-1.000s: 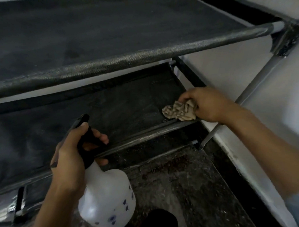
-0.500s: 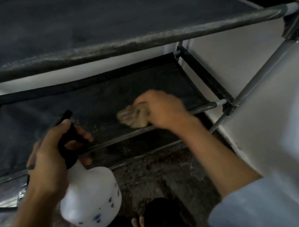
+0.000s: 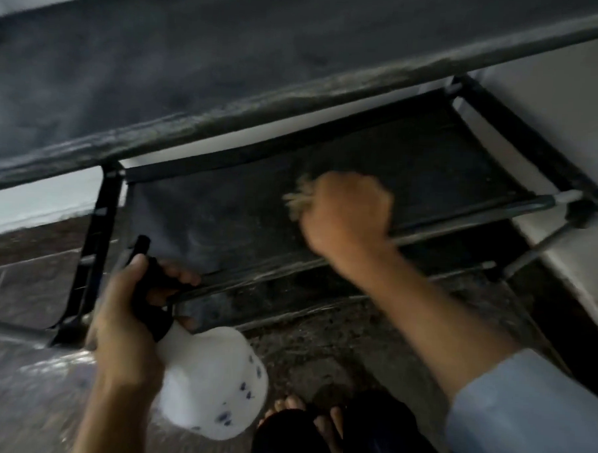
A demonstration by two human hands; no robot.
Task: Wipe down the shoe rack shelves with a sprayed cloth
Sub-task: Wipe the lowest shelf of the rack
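A dark speckled floor (image 3: pixel 336 351) fills the bottom of the frame, with a white wall (image 3: pixel 577 101) at the upper right behind a black shoe rack. Nearest, at the bottom centre, bare toes (image 3: pixel 286 409) show beside a dark trouser leg. At the lower left, the left hand (image 3: pixel 129 318) curls its grip round the black trigger head of a white spray bottle (image 3: pixel 212 380), which hangs tilted over the floor just in front of the rack. Farther in, at centre, the right hand (image 3: pixel 346 214) is clamped in a fist on a beige cloth (image 3: pixel 300 199), pressing it onto the lower shelf (image 3: pixel 430 170), roughly midway along it. Hand and cloth are blurred, so how much cloth lies flat is unclear. Above and beyond, the upper shelf (image 3: pixel 195 67) spans the top of the frame, its front bar (image 3: pixel 296 99) looking dusty.

The risks, as I judge them: the fabric shelf is soft, so hard pressure could sag it or drag the cloth off its front rail. The fist is bunched, so little cloth may meet the surface and streaks could be left. The tilted bottle might knock the rail or squirt by accident if the trigger fingers tighten.
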